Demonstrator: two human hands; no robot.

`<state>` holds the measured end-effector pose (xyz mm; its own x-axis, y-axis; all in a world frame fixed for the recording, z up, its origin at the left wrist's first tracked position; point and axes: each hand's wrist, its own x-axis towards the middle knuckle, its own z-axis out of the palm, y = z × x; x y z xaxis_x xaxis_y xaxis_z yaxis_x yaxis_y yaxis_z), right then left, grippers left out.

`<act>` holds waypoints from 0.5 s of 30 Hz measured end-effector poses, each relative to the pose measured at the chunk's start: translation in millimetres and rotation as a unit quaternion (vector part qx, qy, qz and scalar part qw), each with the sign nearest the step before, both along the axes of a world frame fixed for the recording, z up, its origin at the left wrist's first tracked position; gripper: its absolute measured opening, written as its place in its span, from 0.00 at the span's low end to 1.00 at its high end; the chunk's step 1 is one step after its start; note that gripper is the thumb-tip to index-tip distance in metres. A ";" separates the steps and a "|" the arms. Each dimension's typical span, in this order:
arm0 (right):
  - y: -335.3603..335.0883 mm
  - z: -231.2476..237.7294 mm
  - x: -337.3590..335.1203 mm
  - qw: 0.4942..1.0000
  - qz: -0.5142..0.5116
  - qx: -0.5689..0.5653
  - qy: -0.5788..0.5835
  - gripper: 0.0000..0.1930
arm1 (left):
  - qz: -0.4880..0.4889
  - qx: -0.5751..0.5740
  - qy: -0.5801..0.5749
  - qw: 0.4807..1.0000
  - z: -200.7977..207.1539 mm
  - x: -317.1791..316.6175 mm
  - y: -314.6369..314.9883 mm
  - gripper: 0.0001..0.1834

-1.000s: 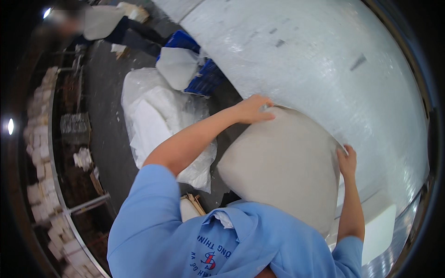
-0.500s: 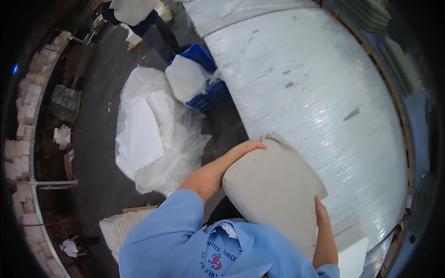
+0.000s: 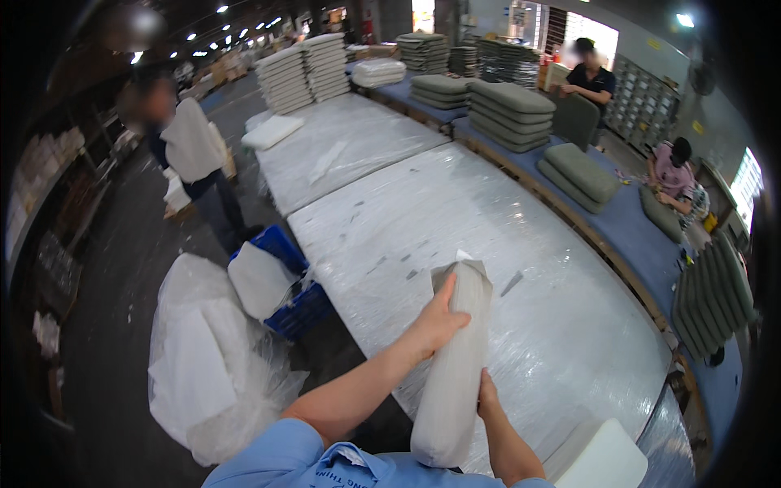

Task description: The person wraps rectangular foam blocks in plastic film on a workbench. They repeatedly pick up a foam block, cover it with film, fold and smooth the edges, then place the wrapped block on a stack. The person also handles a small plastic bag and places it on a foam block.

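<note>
**Pale cushion held edge-on above the near end of the wrapped table**

The left hand (image 3: 435,325) is closed around the upper part of a pale grey cushion (image 3: 455,366), thumb on the near face and fingers wrapped behind the far one. The right hand (image 3: 486,398) presses open-palmed against the cushion's lower right side, fingers spread on the fabric rather than curled round it. Between them the cushion stands almost upright, seen edge-on, its top corner folded over slightly, its bottom end close to the person's chest.

It hangs over the near edge of a long table (image 3: 521,244) covered in shiny plastic film, toward the table's left side. The cushion looks light and soft: it bulges under the grip and should sag if held by one end only. The fabric seems matt, so slipping is unlikely; a hold on both long sides, near the middle, looks safest.

A white foam pad (image 3: 602,459) lies at the table's near right corner. Left of the table on the floor sit a blue crate (image 3: 293,297) and a big clear plastic bag (image 3: 203,366). Stacks of green cushions (image 3: 508,106) rest on the far tables, where other people work.
</note>
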<state>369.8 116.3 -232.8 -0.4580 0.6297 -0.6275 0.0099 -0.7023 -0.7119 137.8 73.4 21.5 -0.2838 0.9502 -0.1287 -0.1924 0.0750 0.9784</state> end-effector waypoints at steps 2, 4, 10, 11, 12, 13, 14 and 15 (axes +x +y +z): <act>-8.2 23.3 -26.9 0.997 0.033 0.028 -0.062 0.36 | 0.020 0.006 0.178 0.984 -37.5 19.9 -3.6 0.52; 5.0 49.2 -32.0 0.994 0.004 0.100 -0.050 0.35 | 0.016 0.035 0.261 0.964 -53.9 43.4 1.9 0.53; 75.6 133.3 -31.2 0.899 -0.125 0.418 0.043 0.36 | -0.006 0.054 0.218 0.975 -49.0 74.1 12.4 0.51; 83.0 147.4 -35.3 0.895 -0.118 0.426 0.054 0.35 | -0.004 0.052 0.213 0.976 -51.5 74.8 10.7 0.51; 88.8 155.8 -36.8 0.892 -0.111 0.434 0.062 0.34 | -0.004 0.050 0.207 0.977 -53.9 76.1 9.3 0.50; 97.4 159.0 -36.9 0.880 -0.082 0.465 0.050 0.30 | -0.002 0.064 0.176 0.982 -61.0 73.5 11.4 0.49; 106.1 162.1 -36.3 0.866 -0.054 0.495 0.037 0.27 | -0.001 0.078 0.143 0.987 -68.0 68.8 16.6 0.49; 113.7 163.2 -35.8 0.852 -0.026 0.523 0.022 0.24 | -0.001 0.091 0.109 0.990 -69.1 65.9 21.0 0.48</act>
<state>334.0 229.9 -69.6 -0.4219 0.8534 0.3061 -0.0450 0.3175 -0.9472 203.7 94.5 -47.5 -0.2844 0.9525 0.1089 0.0255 -0.1061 0.9940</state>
